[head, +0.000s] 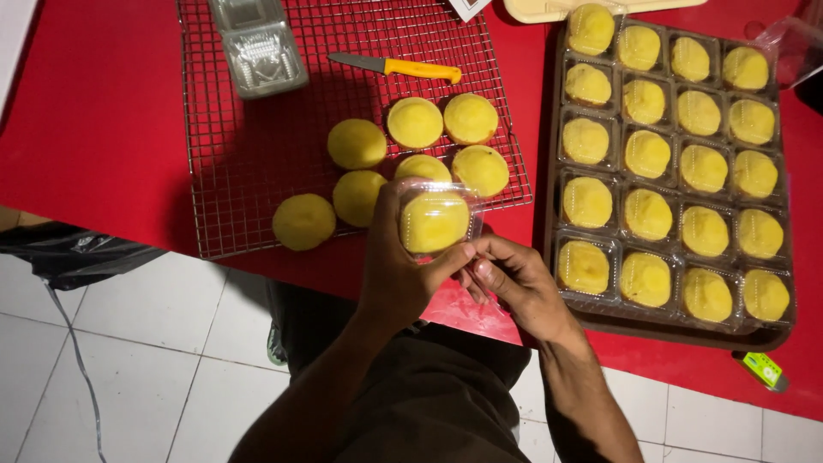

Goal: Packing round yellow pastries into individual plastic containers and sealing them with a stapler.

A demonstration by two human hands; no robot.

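Observation:
My left hand [396, 273] grips a small clear plastic box [435, 219] with one round yellow cake inside, held over the near edge of the red table [94, 129]. My right hand [514, 283] pinches the box's lower right corner with fingertips. Just behind the box, several bare yellow cakes [415, 123] lie on a wire cooling rack [249, 171]. To the right, a brown tray [669, 330] holds several rows of the same cakes, each in its own clear box [647, 154].
An orange-handled knife [396, 66] and a stack of empty clear boxes [257, 43] rest at the back of the rack. A small green object [761, 369] lies at the table's near right edge. A black bag [69, 253] sits on the white tiled floor at left.

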